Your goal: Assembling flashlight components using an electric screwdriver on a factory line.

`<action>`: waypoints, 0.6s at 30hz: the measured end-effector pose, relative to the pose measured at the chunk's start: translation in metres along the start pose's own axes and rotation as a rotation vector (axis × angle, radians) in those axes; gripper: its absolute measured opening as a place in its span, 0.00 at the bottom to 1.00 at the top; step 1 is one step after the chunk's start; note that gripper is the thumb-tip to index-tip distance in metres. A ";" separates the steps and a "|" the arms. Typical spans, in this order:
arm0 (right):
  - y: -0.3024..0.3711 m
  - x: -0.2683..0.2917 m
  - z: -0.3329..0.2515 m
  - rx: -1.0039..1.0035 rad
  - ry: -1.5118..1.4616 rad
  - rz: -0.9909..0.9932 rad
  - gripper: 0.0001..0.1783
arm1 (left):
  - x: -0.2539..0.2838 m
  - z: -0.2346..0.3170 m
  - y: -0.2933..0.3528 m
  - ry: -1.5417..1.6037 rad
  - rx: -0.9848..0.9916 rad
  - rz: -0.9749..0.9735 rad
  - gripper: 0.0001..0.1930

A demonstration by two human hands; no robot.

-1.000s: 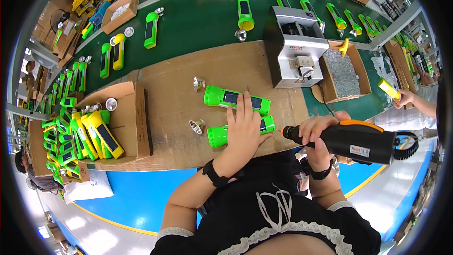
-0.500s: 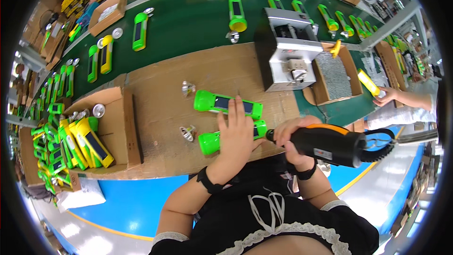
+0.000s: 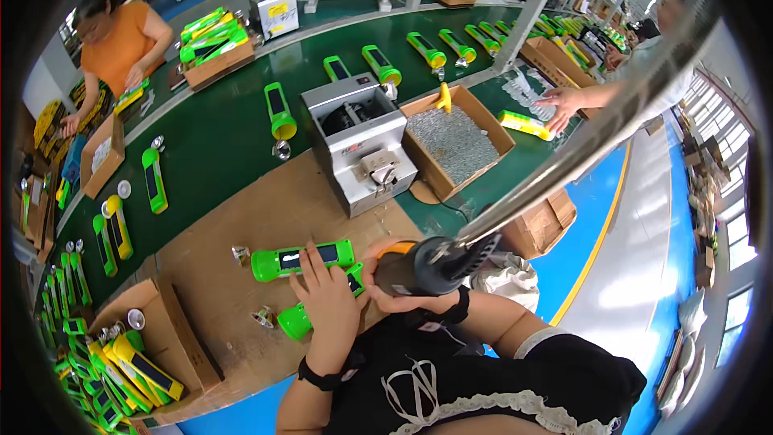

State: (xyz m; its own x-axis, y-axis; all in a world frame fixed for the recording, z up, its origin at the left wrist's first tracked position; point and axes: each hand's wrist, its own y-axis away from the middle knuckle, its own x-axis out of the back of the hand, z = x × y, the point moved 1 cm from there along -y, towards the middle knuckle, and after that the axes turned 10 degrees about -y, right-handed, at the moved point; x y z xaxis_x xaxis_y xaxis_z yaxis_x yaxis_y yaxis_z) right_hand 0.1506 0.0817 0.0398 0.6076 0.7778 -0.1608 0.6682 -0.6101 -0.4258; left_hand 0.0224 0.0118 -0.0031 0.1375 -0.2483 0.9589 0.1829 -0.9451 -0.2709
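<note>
While our left hand (image 3: pixel 328 300) lies flat with fingers spread on a green flashlight (image 3: pixel 310 312), pressing it down on the brown cardboard mat (image 3: pixel 241 217), our right hand (image 3: pixel 403 294) is clenched round a black and orange power screwdriver (image 3: pixel 435 264), its nose at the flashlight's right end. So that torch sits right at the near edge of the bench, partly under our palm. A second green flashlight (image 3: pixel 299 258) lies just behind it, parallel. Two small silver reflector cups (image 3: pixel 263 318) sit on the mat to the left. Further back we've got a grey metal machine (image 3: pixel 360 145) on the green conveyor belt (image 3: pixel 209 145), and beside it a cardboard box of screws (image 3: pixel 455 141). Down left, another carton (image 3: pixel 173 338) holds yellow and green flashlights.
</note>
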 end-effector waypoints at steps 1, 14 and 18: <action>0.002 0.001 0.005 -0.048 -0.008 0.028 0.28 | -0.002 -0.001 0.001 -0.001 -0.018 0.018 0.29; -0.023 0.008 -0.071 0.066 -0.222 0.150 0.19 | 0.016 -0.002 0.012 0.135 -0.102 0.028 0.26; -0.047 0.035 -0.065 0.189 -0.072 0.287 0.30 | 0.020 -0.001 0.017 0.327 -0.060 0.066 0.25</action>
State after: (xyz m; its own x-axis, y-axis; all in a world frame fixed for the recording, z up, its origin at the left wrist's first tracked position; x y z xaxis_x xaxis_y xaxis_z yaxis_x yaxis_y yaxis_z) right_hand 0.1680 0.1277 0.1125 0.7232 0.5912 -0.3571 0.3791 -0.7719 -0.5103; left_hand 0.0276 -0.0097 0.0119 -0.1741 -0.3554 0.9183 0.1254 -0.9330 -0.3373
